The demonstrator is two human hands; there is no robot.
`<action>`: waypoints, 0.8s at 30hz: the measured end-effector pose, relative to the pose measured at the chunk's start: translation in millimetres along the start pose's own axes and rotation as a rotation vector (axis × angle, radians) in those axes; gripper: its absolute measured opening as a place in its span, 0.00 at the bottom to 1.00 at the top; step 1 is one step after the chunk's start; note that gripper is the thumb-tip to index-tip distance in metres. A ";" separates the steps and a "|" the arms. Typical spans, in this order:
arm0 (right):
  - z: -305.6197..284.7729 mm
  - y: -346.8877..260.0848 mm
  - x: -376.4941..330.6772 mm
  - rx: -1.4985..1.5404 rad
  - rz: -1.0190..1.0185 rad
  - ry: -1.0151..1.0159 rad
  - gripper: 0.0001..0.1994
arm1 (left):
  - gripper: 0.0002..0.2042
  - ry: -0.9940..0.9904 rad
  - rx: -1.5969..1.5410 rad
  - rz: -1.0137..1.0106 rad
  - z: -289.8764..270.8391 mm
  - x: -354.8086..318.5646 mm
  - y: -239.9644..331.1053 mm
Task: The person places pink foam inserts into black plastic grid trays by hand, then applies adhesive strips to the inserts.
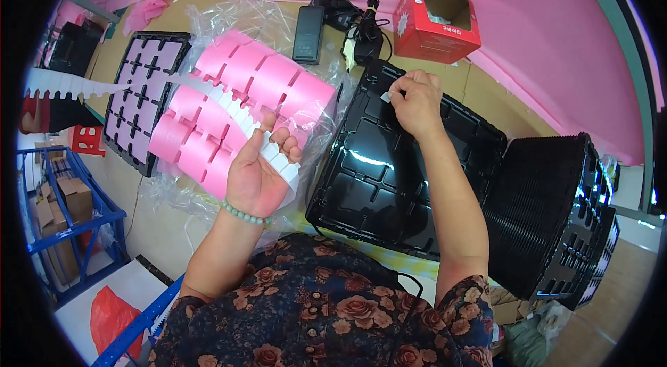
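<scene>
White lettering (450, 29), on red cardboard box (429, 46)

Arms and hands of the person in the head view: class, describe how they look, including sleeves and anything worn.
The left hand is ungloved, with a bracelet of round, pale green beads at its wrist. The right hand is ungloved too, and no bracelet shows there. Short, dark sleeves with brownish-pink roses leave the forearms bare.

The tray (390, 171) is smooth black plastic with a high-gloss finish. The strip (281, 163) is matt white and paper-like. The pink sheets (309, 89) have a smooth, foam-like surface with low sheen. The wrapping film (236, 13) is clear, glossy, crinkled plastic. The red box (434, 43) is smooth cardboard.
</scene>
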State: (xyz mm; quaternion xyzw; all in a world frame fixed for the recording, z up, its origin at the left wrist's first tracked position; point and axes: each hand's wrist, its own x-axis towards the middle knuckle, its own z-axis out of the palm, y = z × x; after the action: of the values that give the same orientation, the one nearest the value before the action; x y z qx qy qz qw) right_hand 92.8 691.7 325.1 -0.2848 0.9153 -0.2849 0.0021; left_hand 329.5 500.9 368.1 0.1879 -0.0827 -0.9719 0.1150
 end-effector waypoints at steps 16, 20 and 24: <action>10.4 -21.8 -35.6 -0.250 -0.244 0.203 0.10 | 0.13 0.053 0.016 -0.006 19.6 3.1 -8.1; -6.0 -48.7 -59.6 -0.169 -0.222 0.060 0.11 | 0.13 -0.192 -0.030 -0.076 14.9 13.5 -11.0; -21.6 -102.3 -93.4 0.468 -0.107 0.059 0.09 | 0.15 -0.140 0.077 -0.077 27.4 16.5 -25.0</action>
State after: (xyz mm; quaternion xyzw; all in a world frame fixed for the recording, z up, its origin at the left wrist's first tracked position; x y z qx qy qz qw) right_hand 220.7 682.6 381.8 -0.3163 0.8075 -0.4973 0.0263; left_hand 299.3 523.9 382.4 0.1270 -0.1208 -0.9824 0.0644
